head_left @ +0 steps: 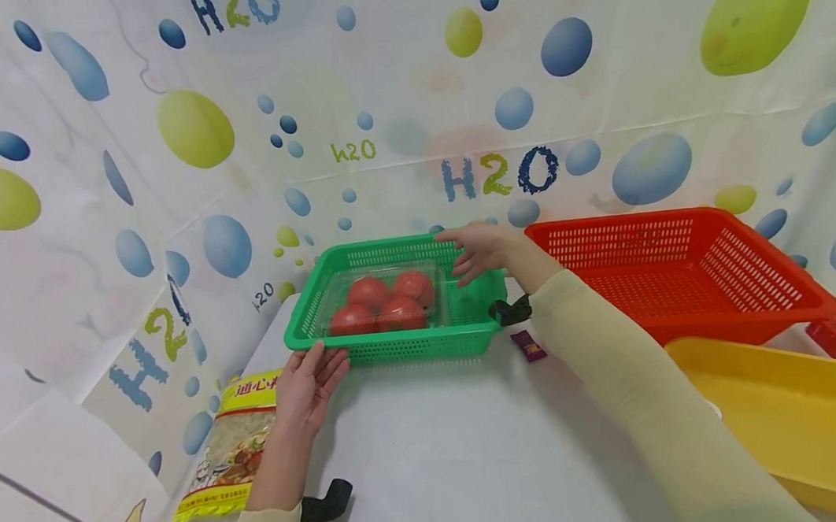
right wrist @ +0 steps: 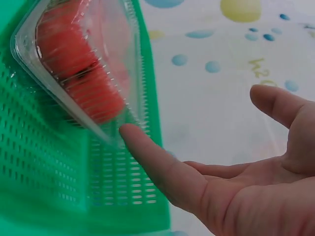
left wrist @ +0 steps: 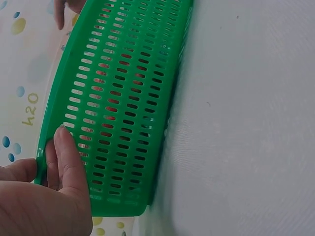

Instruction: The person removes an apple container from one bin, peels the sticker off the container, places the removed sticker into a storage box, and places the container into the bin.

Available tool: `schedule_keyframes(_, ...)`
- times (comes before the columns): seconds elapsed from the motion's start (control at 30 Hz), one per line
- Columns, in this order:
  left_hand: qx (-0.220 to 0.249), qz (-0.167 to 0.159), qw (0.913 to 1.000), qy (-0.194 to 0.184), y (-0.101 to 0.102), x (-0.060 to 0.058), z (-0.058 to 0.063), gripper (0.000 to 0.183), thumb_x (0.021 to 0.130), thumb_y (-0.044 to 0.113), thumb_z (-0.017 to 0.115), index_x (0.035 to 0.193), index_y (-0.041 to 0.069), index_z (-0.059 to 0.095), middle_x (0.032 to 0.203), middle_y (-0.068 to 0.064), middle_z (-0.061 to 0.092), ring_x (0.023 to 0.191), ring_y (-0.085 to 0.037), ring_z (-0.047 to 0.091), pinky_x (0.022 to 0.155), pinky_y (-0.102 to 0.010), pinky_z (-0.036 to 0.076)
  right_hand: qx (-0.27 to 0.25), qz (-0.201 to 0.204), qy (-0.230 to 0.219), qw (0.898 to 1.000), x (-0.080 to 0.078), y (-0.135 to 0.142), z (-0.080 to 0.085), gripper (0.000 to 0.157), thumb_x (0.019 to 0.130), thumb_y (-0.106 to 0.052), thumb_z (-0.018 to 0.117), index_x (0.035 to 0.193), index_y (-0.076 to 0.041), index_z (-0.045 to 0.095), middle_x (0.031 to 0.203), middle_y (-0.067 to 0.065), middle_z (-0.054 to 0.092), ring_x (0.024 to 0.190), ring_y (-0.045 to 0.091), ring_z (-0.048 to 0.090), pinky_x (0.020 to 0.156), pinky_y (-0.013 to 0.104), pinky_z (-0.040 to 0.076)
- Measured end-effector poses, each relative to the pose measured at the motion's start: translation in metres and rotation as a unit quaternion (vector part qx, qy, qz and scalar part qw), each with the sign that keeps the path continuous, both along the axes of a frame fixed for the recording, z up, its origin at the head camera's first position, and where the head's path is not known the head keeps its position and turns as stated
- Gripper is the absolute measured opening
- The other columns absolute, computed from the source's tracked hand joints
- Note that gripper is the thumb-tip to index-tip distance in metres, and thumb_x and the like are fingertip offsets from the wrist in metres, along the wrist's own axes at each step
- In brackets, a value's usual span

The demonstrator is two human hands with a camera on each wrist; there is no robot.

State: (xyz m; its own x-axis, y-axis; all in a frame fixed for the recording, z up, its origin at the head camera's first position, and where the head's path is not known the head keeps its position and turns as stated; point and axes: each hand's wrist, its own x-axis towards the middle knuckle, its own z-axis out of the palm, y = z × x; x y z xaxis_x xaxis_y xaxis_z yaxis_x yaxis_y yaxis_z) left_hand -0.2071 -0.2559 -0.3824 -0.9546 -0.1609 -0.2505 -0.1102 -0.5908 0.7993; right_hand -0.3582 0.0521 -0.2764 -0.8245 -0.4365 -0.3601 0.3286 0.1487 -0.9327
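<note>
A green plastic basket [head_left: 408, 347] with slotted walls stands at the back of the table. Inside it, toward the left, sits a clear plastic box [head_left: 441, 291] of several red tomatoes [head_left: 403, 313]. My left hand [head_left: 311, 386] is at the basket's near left corner, pinching the rim between thumb and fingers, the fingers [left wrist: 66, 152] lying along the outer wall. Over the basket's right end hovers my right hand [head_left: 479, 246], its fingers [right wrist: 162, 169] extended and nothing held. In the right wrist view the box looks blurred and its fingertip appears close to the box's edge.
A red basket [head_left: 674, 279] stands to the right, with a yellow tray [head_left: 787, 399] in front of it. A small purple packet [head_left: 529, 346] lies near the green basket's right corner. Left of my left forearm lies a yellow food bag [head_left: 232, 444]. Patterned sheeting hangs behind.
</note>
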Motion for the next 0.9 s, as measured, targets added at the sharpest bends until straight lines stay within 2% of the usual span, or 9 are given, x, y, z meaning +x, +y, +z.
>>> schedule_keyframes(0.3,-0.028,0.01,0.9995,0.007,0.001,0.001,0.001,0.03,0.107,0.026,0.051,0.133,0.012,0.045,0.097,-0.001,0.074,0.098,-0.016,0.072,0.088,-0.032,0.056,-0.014,0.01,0.028,0.999,0.02,0.019,0.03,0.077,0.106,-0.035,0.051,0.157,0.006,0.01,0.158,0.033,0.023,0.141,0.046,0.035,0.105,0.058,0.043)
schedule_keyframes(0.43,-0.061,0.014,0.998,0.014,0.004,0.001,-0.005,0.027,0.108,0.028,0.05,0.127,0.009,0.046,0.096,0.0,0.073,0.095,-0.014,0.072,0.09,-0.033,0.056,-0.022,0.01,0.04,0.999,0.03,0.028,0.039,0.073,0.107,-0.035,0.05,0.157,0.003,0.014,0.157,0.03,0.029,0.137,0.045,0.042,0.104,0.058,0.044)
schedule_keyframes(0.63,-0.089,0.003,0.9953,0.038,0.01,0.003,-0.015,0.034,0.106,0.032,0.054,0.124,0.004,0.046,0.099,-0.002,0.074,0.093,-0.015,0.073,0.087,-0.034,0.057,-0.018,0.004,0.072,0.997,0.038,0.039,0.044,0.07,0.107,-0.037,0.049,0.157,0.002,0.019,0.151,0.027,0.039,0.132,0.042,0.049,0.098,0.053,0.051)
schedule_keyframes(0.73,-0.099,-0.005,0.9943,0.04,0.015,0.006,-0.015,0.037,0.106,0.033,0.054,0.125,0.003,0.047,0.102,-0.003,0.075,0.094,-0.015,0.073,0.087,-0.035,0.057,-0.018,-0.005,0.08,0.997,0.042,0.044,0.046,0.069,0.107,-0.037,0.05,0.157,0.001,0.022,0.149,0.026,0.042,0.13,0.041,0.051,0.096,0.051,0.052)
schedule_keyframes(0.9,-0.142,-0.027,0.9887,0.039,0.027,0.011,-0.012,0.045,0.105,0.037,0.055,0.128,0.0,0.047,0.11,-0.005,0.073,0.098,-0.016,0.072,0.089,-0.034,0.057,-0.012,-0.011,0.1,0.995,0.052,0.054,0.047,0.066,0.107,-0.035,0.05,0.156,0.0,0.025,0.146,0.025,0.046,0.13,0.042,0.051,0.093,0.051,0.054)
